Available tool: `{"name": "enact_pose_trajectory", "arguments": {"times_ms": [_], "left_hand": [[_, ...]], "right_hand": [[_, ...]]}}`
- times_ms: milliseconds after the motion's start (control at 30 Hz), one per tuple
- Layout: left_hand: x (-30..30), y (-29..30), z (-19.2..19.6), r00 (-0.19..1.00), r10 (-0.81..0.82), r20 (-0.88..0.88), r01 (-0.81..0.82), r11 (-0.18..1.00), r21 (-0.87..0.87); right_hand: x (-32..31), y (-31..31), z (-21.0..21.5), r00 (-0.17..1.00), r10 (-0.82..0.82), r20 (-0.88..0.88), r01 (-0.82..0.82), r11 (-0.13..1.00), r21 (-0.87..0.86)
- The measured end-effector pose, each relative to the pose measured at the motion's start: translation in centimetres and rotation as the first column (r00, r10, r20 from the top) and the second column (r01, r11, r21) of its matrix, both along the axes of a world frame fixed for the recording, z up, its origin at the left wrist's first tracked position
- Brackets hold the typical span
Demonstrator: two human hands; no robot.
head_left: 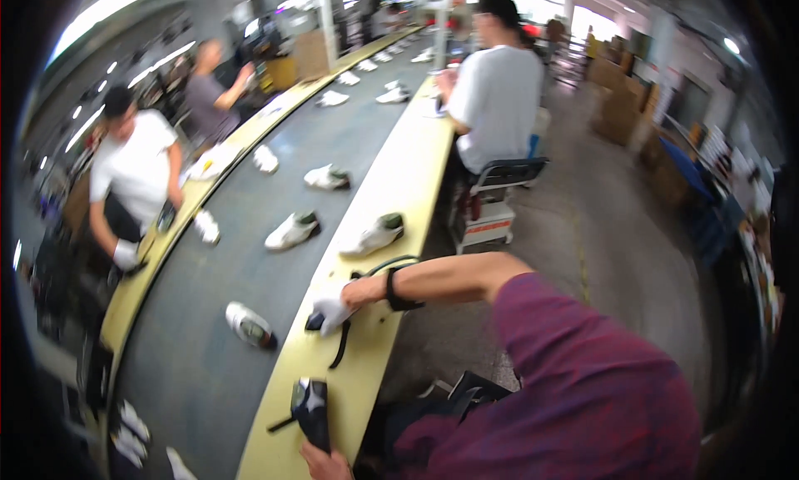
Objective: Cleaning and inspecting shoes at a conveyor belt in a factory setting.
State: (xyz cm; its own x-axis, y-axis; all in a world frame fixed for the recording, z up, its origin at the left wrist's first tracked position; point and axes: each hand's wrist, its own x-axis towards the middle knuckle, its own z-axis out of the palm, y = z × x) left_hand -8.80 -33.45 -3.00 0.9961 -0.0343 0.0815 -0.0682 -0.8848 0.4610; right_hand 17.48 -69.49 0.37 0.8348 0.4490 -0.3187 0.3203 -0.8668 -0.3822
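Observation:
My left hand (326,465), bare, comes in at the lower edge, its fingers closed round the lower end of a black handheld device (311,405). This device has a greyish top and a thin black strip jutting to its left, over the yellow ledge (366,380). Farther along the ledge, my right hand (333,309) wears a white glove and a black wristband. It is closed on a small dark object (315,321), mostly hidden by the glove. A black strap (339,347) hangs beside the glove onto the ledge. Just beyond sits a white shoe (373,235) with a dark green collar.
A grey conveyor belt (196,288) carries several white shoes, one (250,325) near my hands. Seated ahead on my side is a person in white (499,105); two people (137,159) work across the belt. A dark cable (395,262) loops behind my right wrist.

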Motion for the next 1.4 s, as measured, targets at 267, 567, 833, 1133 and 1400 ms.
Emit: {"name": "enact_pose_trajectory", "arguments": {"times_ms": [267, 567, 833, 1133, 1400], "left_hand": [[2.7, 0.7, -2.7, 0.998, -0.061, 0.01, 0.061, 0.997, -0.038], [2.2, 2.1, -3.6, 1.0, 0.016, -0.006, -0.016, 1.0, -0.009], [2.4, 1.8, -4.0, 0.995, 0.046, 0.087, -0.049, 0.998, 0.034], [1.8, 1.9, -4.8, 0.985, 0.077, 0.155, -0.077, 0.997, -0.009], [-0.2, 3.4, -2.9, 0.992, 0.096, 0.086, -0.084, 0.988, -0.128]], "right_hand": [[-9.4, 9.9, 11.2, 0.99, -0.132, -0.049, 0.137, 0.985, 0.105], [-9.5, 19.7, 7.8, 0.966, 0.043, -0.256, -0.06, 0.996, -0.059], [-9.4, 21.8, 8.6, 0.969, -0.029, -0.245, -0.018, 0.982, -0.189], [-11.1, 20.5, 9.1, 0.972, -0.081, -0.22, 0.067, 0.995, -0.071], [-10.7, 22.8, 8.4, 0.959, 0.042, -0.279, -0.096, 0.978, -0.183]]}}
